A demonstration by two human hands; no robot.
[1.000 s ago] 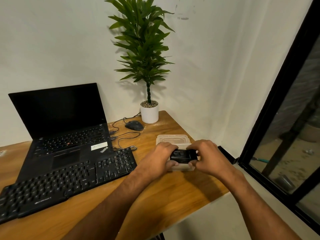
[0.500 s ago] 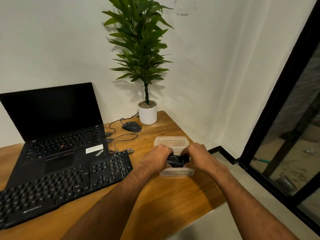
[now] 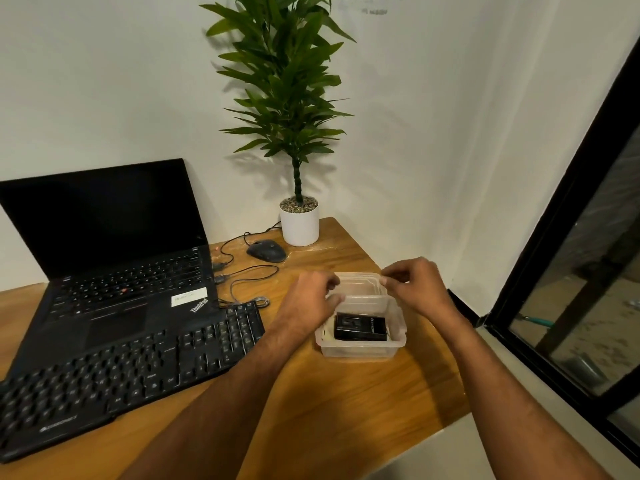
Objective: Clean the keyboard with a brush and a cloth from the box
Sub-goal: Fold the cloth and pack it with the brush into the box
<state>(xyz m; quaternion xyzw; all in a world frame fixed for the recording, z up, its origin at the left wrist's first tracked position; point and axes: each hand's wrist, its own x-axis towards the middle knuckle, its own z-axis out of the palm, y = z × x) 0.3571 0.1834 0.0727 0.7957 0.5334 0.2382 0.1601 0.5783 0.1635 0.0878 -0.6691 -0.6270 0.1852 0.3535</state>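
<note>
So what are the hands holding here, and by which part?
Both hands, left and right, pinch the clear lid by its side edges, behind the box.

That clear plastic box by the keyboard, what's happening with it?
A person's hands are at the clear plastic box on the wooden desk. The left hand and right hand both grip the translucent lid at the box's far edge. A small black case lies inside the box. The black external keyboard sits untouched.
</note>
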